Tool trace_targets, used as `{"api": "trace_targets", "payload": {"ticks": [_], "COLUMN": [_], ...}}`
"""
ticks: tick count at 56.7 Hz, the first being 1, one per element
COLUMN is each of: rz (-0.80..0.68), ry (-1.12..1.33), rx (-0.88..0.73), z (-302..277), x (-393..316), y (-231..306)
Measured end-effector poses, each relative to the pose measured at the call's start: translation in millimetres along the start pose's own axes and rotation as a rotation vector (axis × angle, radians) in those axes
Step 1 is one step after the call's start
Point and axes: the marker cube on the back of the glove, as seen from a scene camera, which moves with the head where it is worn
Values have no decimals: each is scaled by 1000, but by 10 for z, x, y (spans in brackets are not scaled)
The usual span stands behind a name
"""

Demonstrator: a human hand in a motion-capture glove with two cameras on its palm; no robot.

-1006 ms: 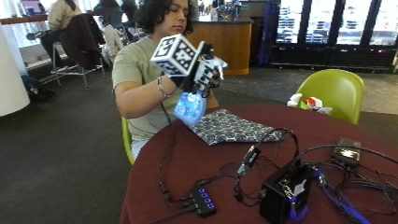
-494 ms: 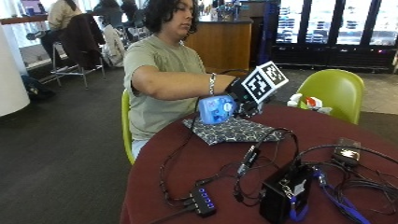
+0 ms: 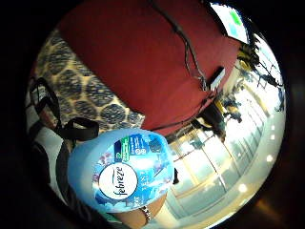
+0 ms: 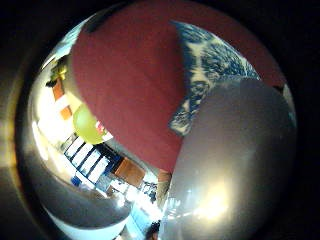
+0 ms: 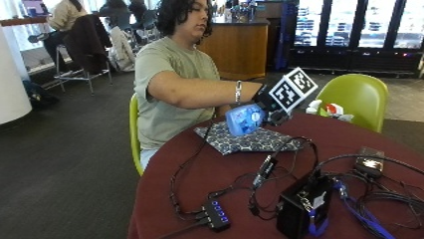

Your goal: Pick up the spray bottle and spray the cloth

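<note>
While cables sprawl across the near part of the round maroon surface, a black box with a blue strap stands among them and a small hub with blue ports lies at the near edge. Beyond these, close to the far edge by the seated person, the patterned cloth lies flat on the surface. Just above its far side the gloved right hand holds the blue bottle in the air, tipped on its side, its labelled body toward the camera. The grip is wrapped round the bottle's upper part, fingers curled about it. From the little-finger palm view the bottle fills the space next to the palm, with the cloth on the surface just beyond it. From the thumb-side palm view the bottle's pale rounded body looms close, the cloth partly hidden behind it. Farther off, a green chair stands past the surface, with a small white object beside it.
</note>
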Motion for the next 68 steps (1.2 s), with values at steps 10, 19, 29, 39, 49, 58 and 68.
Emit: {"api": "trace_targets", "payload": {"ticks": [10, 19, 29, 39, 49, 58, 68], "rz": [-306, -653, -834, -897, -901, -739, -537], "ry": [-351, -790, -849, -1016, -953, -809, -285], "rx": [196, 317, 493, 542, 549, 455, 424], "z": [-258, -82, 89, 90, 220, 205, 194], "x": [-472, -1097, -1405, -1614, -1556, -1443, -716], "y": [373, 432, 116, -80, -99, -126, 245]}}
